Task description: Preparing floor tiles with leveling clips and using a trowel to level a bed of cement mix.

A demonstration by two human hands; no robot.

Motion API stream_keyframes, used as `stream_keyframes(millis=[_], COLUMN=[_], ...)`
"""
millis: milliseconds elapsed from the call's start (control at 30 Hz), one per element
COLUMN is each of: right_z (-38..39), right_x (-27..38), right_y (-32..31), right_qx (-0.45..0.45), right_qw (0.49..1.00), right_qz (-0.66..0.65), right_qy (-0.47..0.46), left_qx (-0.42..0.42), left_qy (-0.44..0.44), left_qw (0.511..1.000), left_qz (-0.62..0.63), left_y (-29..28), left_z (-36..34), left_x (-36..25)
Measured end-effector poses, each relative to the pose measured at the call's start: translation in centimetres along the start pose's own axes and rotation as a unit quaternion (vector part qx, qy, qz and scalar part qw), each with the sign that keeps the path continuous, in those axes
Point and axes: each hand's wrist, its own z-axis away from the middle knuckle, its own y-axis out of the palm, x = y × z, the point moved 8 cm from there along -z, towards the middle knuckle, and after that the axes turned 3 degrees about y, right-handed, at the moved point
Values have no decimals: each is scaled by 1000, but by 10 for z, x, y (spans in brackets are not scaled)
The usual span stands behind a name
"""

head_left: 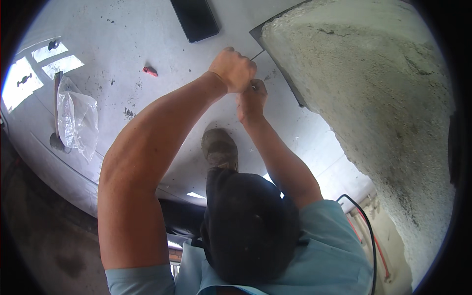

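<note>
My left hand (232, 70) is closed, close against my right hand (251, 101), which is also closed just below and right of it. What they grip is mostly hidden; a small dark bit shows between them. A thin dark line (257, 55) runs from my left hand toward the dark edge (275, 61) of a rough concrete mass; I cannot tell whether it is held. Both hands are over a pale grey, speckled surface (167, 108). A small red object (150, 71) lies left of my hands, and a black phone (194, 18) lies above them.
A clear plastic bag (76, 118) lies over a long bar (58, 98) at the left. Rough concrete (373, 98) fills the right side. My shoe (219, 147) is below my hands. A black cable (368, 226) and red pipes (381, 255) are at lower right.
</note>
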Motion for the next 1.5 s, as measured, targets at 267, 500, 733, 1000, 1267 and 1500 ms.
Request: stream_keyframes(millis=[267, 500, 733, 1000, 1267, 1500], right_z=[18, 14, 30, 62, 53, 69], right_x=[-5, 4, 38, 73, 35, 27], right_y=[14, 11, -13, -2, 48, 60], right_qx=[-9, 27, 31, 181, 224, 180], right_qw=[990, 998, 987, 760, 493, 415], right_qz=[-88, 40, 91, 495, 792, 838], right_qy=[111, 32, -125, -379, -284, -306], left_qx=[19, -42, -180, -149, -96, -91], left_qy=[-25, -39, -242, -347, -348, -504], left_qw=[999, 997, 953, 926, 932, 855], left_qz=[12, 42, 32, -1, 38, 81], left_y=[9, 3, 35, 82, 104, 139], left_z=[-1, 12, 160, 246, 288, 371], left_x=[4, 8, 37, 34, 6, -38])
